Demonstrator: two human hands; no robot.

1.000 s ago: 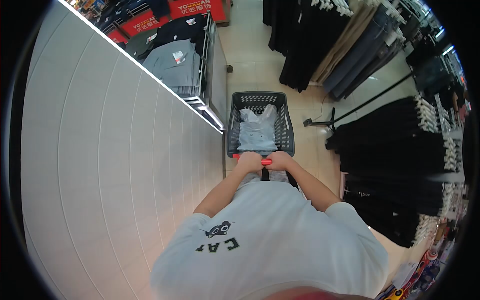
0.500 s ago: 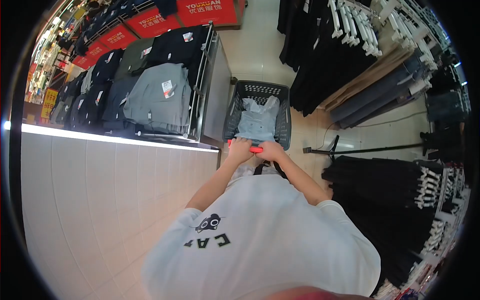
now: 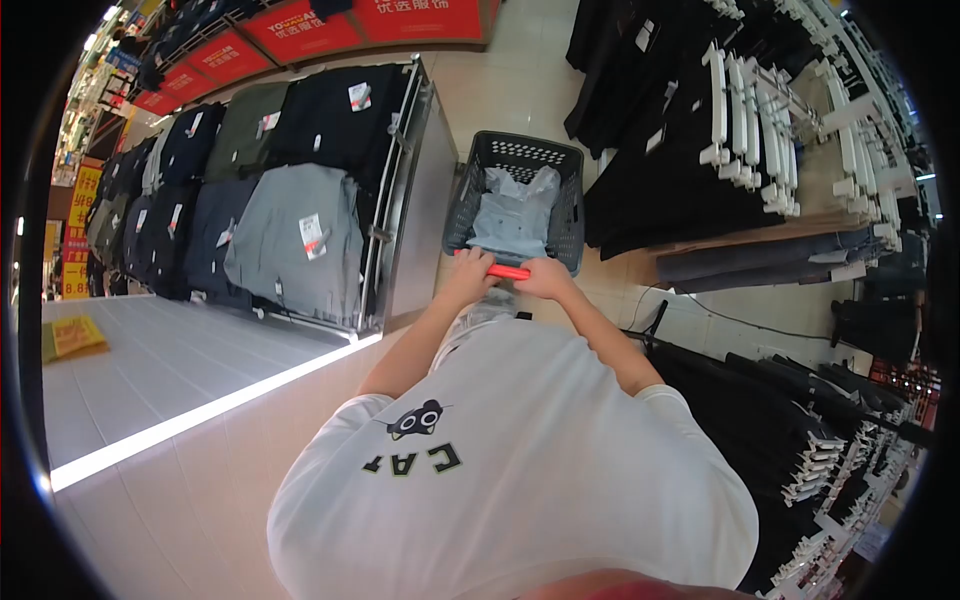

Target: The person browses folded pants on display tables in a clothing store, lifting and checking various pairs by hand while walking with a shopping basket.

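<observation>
A dark grey shopping cart basket [image 3: 463, 205] with holed plastic sides stands in front of me. Its red handle [image 3: 509, 271] crosses the near end. My left hand [image 3: 472, 274] wraps round the handle's left part, and my right hand [image 3: 542, 277] grips its right part. Inside the basket lies a light blue folded item in clear plastic wrapping [image 3: 515, 215]; what exactly it is I cannot make out.
On the left, a display table with a metal rail [image 3: 397, 135] bears folded trousers [image 3: 298, 235] in grey, navy and black. Dark garments [image 3: 650, 190] hang from white hangers [image 3: 745, 125] at right. A cable [image 3: 740, 318] trails across the floor. Red signboards [image 3: 305, 40] line the back.
The cart and I have moved forward along the aisle. The display table and hanging clothes have come nearer, and a yellow sign now shows at left. Both hands stay on the handle.
</observation>
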